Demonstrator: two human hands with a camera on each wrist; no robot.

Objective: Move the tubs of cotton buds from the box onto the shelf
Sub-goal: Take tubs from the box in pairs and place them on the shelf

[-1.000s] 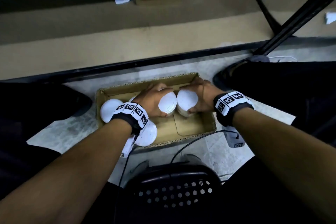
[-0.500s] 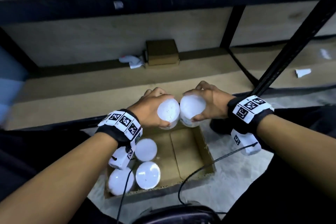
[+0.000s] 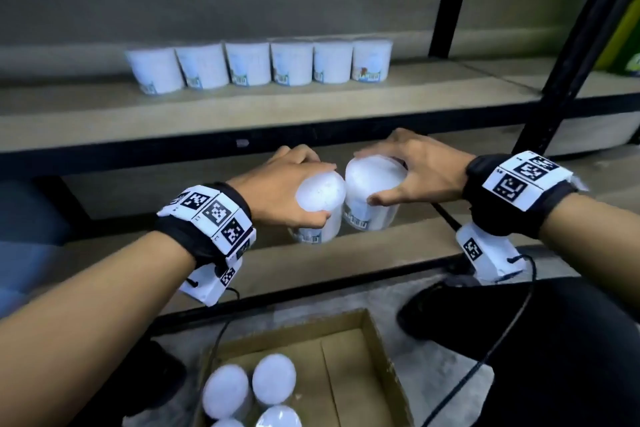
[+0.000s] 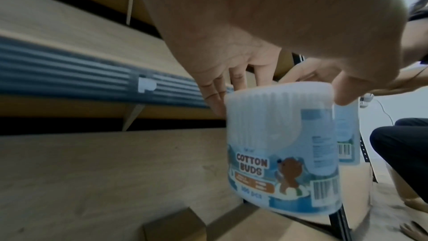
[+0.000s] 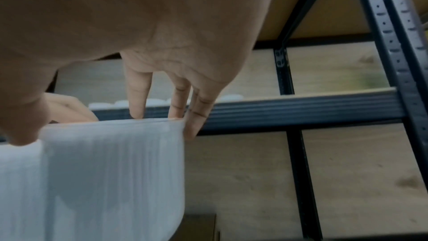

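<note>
My left hand (image 3: 294,184) grips a white tub of cotton buds (image 3: 320,198) from above by its lid; the left wrist view shows the tub (image 4: 282,146) with its bear label. My right hand (image 3: 408,173) grips a second tub (image 3: 374,191) the same way, seen close as a white tub (image 5: 97,175) in the right wrist view. Both tubs hang side by side, touching, in front of the shelf edge (image 3: 207,146). A row of several tubs (image 3: 259,64) stands on the shelf (image 3: 104,114). The cardboard box (image 3: 349,374) below holds several more tubs (image 3: 249,392).
Black uprights (image 3: 568,55) of the shelf frame stand at the right. A lower shelf board (image 3: 138,260) lies behind the hands, with a small brown box (image 4: 173,226) on it. My dark-clad legs (image 3: 554,357) flank the cardboard box, and a cable (image 3: 491,347) trails from the right wrist.
Both hands have lifted their tubs out of the box and up towards the shelf. The view has tilted up, so the row of tubs on the shelf now shows.
</note>
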